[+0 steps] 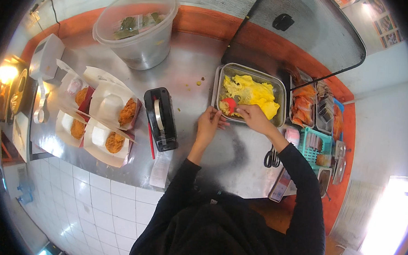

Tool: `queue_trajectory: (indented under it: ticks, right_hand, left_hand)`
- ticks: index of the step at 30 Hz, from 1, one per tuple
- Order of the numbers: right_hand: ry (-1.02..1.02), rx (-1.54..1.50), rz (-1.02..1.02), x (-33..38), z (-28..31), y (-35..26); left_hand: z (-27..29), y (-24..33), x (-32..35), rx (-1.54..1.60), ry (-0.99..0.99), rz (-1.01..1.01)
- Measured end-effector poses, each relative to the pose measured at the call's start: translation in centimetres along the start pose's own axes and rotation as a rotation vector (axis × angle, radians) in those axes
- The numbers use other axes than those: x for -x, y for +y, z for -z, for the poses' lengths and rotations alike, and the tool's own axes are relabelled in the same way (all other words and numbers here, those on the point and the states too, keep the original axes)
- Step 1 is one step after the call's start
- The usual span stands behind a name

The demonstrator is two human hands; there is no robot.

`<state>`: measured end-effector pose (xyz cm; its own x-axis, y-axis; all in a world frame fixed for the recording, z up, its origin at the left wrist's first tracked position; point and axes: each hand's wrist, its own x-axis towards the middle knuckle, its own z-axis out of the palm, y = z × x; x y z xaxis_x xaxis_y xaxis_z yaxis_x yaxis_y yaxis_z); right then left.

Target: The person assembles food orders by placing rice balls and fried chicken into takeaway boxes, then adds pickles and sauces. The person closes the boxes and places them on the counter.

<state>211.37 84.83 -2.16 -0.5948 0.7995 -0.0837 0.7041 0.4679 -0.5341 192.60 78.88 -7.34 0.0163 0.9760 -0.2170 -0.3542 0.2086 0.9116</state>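
A metal mesh-lined tray point(283, 85) holds bright yellow food that looks like scrambled egg point(261, 96). My right hand point(255, 118) reaches over its near edge, fingers pinched on a small red utensil point(231, 104) with a rounded end. Its exact kind is hard to make out. A pale beige lump point(224, 107) lies against the red end, in the tray's near left corner. At that same corner my left hand point(208, 125) has its fingers bent round the rim, partly hidden by the tray edge.
Left stand open boxes point(103, 132) with fried chicken and white mounds, and a black tape dispenser point(161, 118). Behind is a lidded tub point(139, 45). To the right are scissors point(271, 158), a phone point(280, 184), a turquoise basket point(310, 149) and trays of orange packets point(303, 105).
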Motion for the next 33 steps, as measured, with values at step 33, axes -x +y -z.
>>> queue_trajectory:
  ticks: [33]
  right_hand:
    - [0.249,0.399,0.174,-16.1,-19.3,-27.6]
  left_hand:
    - [18.6,7.2,25.7,-0.315,-0.429,0.404]
